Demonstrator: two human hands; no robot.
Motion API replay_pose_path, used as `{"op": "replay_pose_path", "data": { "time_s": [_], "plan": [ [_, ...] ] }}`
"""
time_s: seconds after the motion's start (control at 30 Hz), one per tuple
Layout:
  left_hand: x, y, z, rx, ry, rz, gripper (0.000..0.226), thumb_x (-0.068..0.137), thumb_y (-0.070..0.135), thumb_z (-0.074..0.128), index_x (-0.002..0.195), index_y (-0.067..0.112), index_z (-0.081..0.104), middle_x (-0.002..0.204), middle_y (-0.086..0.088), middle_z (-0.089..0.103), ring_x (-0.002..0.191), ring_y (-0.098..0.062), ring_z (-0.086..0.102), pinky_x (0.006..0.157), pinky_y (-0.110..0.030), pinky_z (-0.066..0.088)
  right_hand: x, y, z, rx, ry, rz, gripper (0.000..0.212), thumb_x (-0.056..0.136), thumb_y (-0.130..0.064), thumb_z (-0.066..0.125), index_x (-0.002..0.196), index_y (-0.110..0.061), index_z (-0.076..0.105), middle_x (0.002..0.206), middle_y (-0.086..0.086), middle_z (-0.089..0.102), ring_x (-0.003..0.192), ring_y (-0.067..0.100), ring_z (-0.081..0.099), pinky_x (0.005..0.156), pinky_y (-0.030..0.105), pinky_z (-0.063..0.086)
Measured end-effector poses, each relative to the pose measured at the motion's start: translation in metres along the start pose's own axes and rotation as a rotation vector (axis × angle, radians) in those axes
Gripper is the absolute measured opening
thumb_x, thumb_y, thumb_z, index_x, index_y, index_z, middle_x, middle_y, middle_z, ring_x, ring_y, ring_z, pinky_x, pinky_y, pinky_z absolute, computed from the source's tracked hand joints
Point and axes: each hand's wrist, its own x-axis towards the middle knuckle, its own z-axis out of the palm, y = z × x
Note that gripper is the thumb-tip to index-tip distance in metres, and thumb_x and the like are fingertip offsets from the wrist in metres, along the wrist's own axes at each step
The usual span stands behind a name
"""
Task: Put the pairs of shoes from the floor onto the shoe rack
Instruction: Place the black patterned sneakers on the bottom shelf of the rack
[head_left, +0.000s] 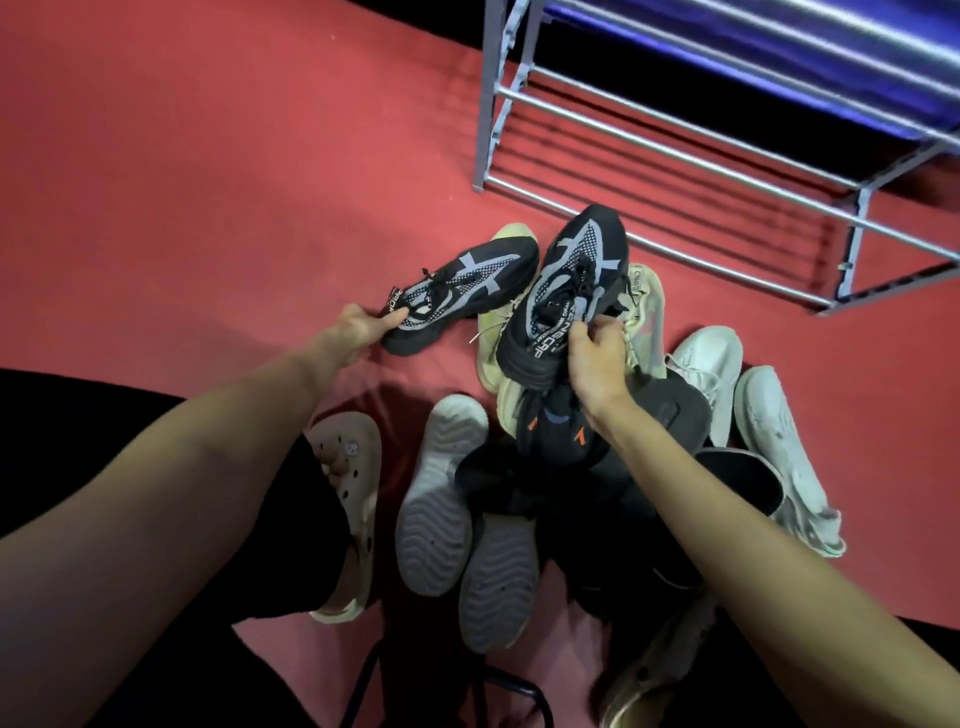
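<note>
Two matching black-and-grey sneakers are in my hands. My left hand (358, 330) pinches the heel tab of the left sneaker (462, 291), which lies on the red floor. My right hand (597, 358) grips the collar of the right sneaker (566, 280), lifted above the pile with its toe pointing away. The metal shoe rack (675, 156) stands at the upper right, and the bars in view carry no shoes.
A heap of shoes lies on the red floor (208, 182): a beige clog (348, 493), grey-soled sneakers upside down (441, 499), cream sneakers (644, 312), white sneakers (774, 441) and dark shoes (561, 441). A blue cloth (831, 52) hangs behind the rack.
</note>
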Motion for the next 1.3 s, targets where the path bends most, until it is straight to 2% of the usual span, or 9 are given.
{"op": "replay_pose_path", "data": {
  "time_s": [0.17,0.27,0.37,0.63,0.77,1.0,1.17,1.23,1.3],
  "plan": [
    [0.002,0.000,0.020,-0.178,0.075,-0.077,0.055,0.083,0.029,0.072,0.126,0.001,0.052,0.130,-0.014,0.061,0.110,-0.025,0.061,0.081,-0.030,0.047,0.000,0.001,-0.001,0.047,-0.001,0.013,0.030,0.094,-0.014,0.043,0.118,0.003,0.042,0.123,0.023,0.055,0.105,0.023,0.055,0.103,0.041,0.044],
    [0.001,0.002,0.023,-0.265,0.087,-0.100,0.040,0.080,0.019,0.075,0.110,0.011,0.051,0.120,-0.011,0.065,0.078,-0.012,0.062,0.061,-0.020,0.047,-0.003,0.005,-0.004,0.030,0.008,0.017,0.019,0.093,-0.017,0.044,0.110,-0.007,0.041,0.119,0.019,0.056,0.103,0.021,0.054,0.101,0.038,0.044],
    [-0.008,0.010,0.020,-0.354,0.055,-0.133,0.028,0.075,0.010,0.074,0.098,0.008,0.059,0.064,0.000,0.072,0.032,-0.005,0.056,0.029,-0.009,0.033,-0.007,0.007,-0.010,0.027,0.001,0.039,0.024,0.093,-0.020,0.043,0.111,-0.004,0.044,0.114,0.017,0.059,0.109,0.031,0.058,0.101,0.048,0.045],
    [-0.057,0.052,0.004,-0.154,-0.047,-0.034,0.025,0.071,0.009,0.075,0.091,0.009,0.061,0.097,-0.011,0.066,0.079,-0.023,0.065,0.076,-0.041,0.059,-0.036,-0.003,-0.045,0.106,0.070,0.038,0.027,0.095,-0.011,0.042,0.114,0.004,0.053,0.128,0.026,0.057,0.118,0.037,0.056,0.104,0.048,0.045],
    [-0.104,0.084,0.015,-0.129,-0.069,0.119,0.019,0.073,0.006,0.076,0.079,0.007,0.058,0.070,-0.006,0.063,0.060,-0.017,0.062,0.070,-0.039,0.057,-0.061,-0.006,-0.080,0.064,0.151,0.008,0.028,0.094,-0.011,0.039,0.106,-0.001,0.061,0.111,0.019,0.064,0.103,0.029,0.059,0.100,0.043,0.045],
    [-0.192,0.110,0.053,-0.034,-0.294,0.164,0.011,0.083,0.014,0.068,0.083,0.011,0.058,0.069,-0.006,0.069,0.058,-0.017,0.067,0.059,-0.031,0.057,-0.109,-0.010,-0.151,0.259,0.300,0.012,0.029,0.097,-0.019,0.041,0.073,-0.007,0.054,0.074,0.008,0.058,0.076,0.019,0.054,0.056,0.024,0.046],
    [-0.240,0.109,0.085,-0.036,-0.359,0.161,0.008,0.088,0.011,0.055,0.082,0.013,0.060,0.103,-0.011,0.067,0.088,-0.026,0.065,0.096,-0.043,0.053,-0.139,-0.008,-0.189,0.461,0.199,0.102,0.015,0.096,-0.011,0.046,0.084,-0.012,0.053,0.087,0.007,0.062,0.078,0.023,0.062,0.058,0.034,0.059],
    [-0.250,0.109,0.095,-0.065,-0.400,0.150,0.010,0.087,0.010,0.054,0.095,0.012,0.061,0.109,-0.012,0.066,0.095,-0.026,0.063,0.099,-0.042,0.051,-0.142,-0.006,-0.200,0.489,0.179,0.096,0.010,0.093,-0.003,0.048,0.095,-0.010,0.055,0.091,0.011,0.062,0.076,0.023,0.061,0.068,0.040,0.060],
    [-0.252,0.110,0.106,-0.084,-0.446,0.137,0.019,0.084,0.009,0.055,0.102,0.009,0.058,0.104,-0.012,0.066,0.093,-0.027,0.064,0.095,-0.040,0.053,-0.141,-0.004,-0.211,0.458,0.207,0.103,0.013,0.091,-0.001,0.050,0.101,-0.010,0.052,0.085,0.009,0.061,0.066,0.020,0.062,0.055,0.031,0.060]
  ]
}}
